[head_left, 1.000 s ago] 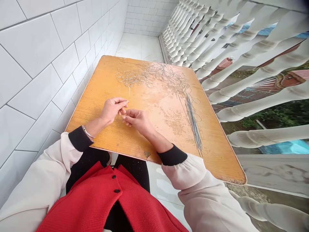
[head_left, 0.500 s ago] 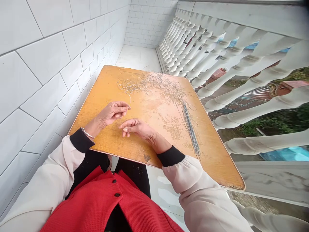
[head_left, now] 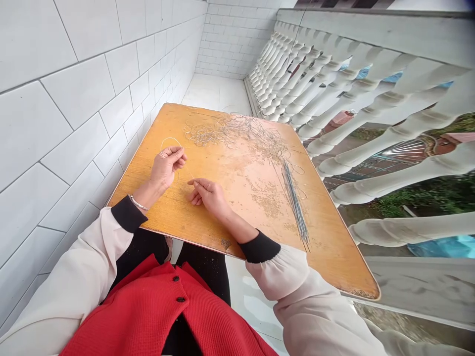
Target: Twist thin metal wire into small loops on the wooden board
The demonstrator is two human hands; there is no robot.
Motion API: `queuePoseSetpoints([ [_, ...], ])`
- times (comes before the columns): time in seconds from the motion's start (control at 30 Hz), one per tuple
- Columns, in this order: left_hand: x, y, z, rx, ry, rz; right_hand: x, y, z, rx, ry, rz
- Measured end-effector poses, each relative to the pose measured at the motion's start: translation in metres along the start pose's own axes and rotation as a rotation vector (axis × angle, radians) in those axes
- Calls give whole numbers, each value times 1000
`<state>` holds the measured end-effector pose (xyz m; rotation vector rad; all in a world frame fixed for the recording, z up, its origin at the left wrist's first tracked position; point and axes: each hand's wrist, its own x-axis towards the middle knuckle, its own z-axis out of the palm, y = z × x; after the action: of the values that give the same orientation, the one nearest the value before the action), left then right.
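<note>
the orange wooden surface (head_left: pixel 330 247) stands with its left edge close to a long wall of white rectangular tiles (head_left: pixel 74 113). beyond its far edge, a pale tiled floor (head_left: pixel 218 94) runs to a second white tiled wall (head_left: pixel 230 44). to the right of the surface is a white railing of fat turned posts (head_left: pixel 371 99) under a flat top rail (head_left: pixel 371 29). through the gaps, past the surface's right side, show green bushes (head_left: pixel 419 205), a patch of bright blue (head_left: pixel 441 247) and a pink roof (head_left: pixel 454 137). soft daylight comes in from that side.
</note>
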<state>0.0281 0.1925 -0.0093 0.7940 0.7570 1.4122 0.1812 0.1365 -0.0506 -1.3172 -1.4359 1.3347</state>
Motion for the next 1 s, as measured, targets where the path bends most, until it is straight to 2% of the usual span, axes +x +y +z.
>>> queuePoseSetpoints([
  [0.13, 4, 1, -3, -23, 67, 43, 0, -2, -2, -46, 24, 25],
  [0.23, 7, -1, -8, -47, 68, 65, 2, -2, -6, -80, 46, 21],
  [0.43, 4, -3, -6, -51, 71, 64, 7, -4, -21, -310, 264, -99],
  [0.53, 0, -2, -2, -45, 98, 69, 10, -4, -22, -240, 329, -108],
  [0.6, -2, -1, 0, -42, 108, 73, 11, -3, -21, -126, 330, -87],
  [0.67, -2, -1, 0, -52, 105, 76, 12, -2, -21, -60, 279, -49],
  [0.73, -1, -2, -1, -58, 108, 67, 13, 0, -24, -112, 235, -52],
  [0.8, 1, -4, -2, -51, 113, 47, 15, 3, -29, -294, 293, -176],
  [0.93, 0, -6, 0, -41, 72, 12, 16, 2, -41, -731, 561, -588],
  [1.0, -2, -5, 1, -27, 48, -12, 13, -4, -46, -861, 618, -694],
])
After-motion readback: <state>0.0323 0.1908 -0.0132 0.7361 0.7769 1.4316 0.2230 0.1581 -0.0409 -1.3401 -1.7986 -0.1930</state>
